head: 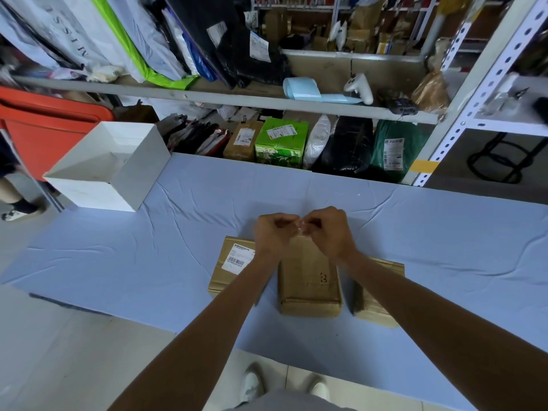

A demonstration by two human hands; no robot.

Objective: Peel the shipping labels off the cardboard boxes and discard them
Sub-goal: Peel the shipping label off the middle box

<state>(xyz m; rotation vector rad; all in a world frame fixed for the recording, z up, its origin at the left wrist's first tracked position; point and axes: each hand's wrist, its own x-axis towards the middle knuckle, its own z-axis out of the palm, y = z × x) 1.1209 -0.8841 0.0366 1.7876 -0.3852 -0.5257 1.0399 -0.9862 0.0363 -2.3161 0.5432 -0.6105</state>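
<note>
Shipping label [238, 258] sits unpeeled on the left cardboard box [221, 280], near its far end, long axis across the box, barcode edge toward the person. Middle cardboard box [308, 280] top looks bare, likely done; right cardboard box [376, 304], can't tell. Left hand [275, 232] and right hand [330, 232] meet over the middle box's far end, both pinching a pale scrap [302, 229], probably a peeled bit not yet dropped in the white open box [89, 194].
</note>
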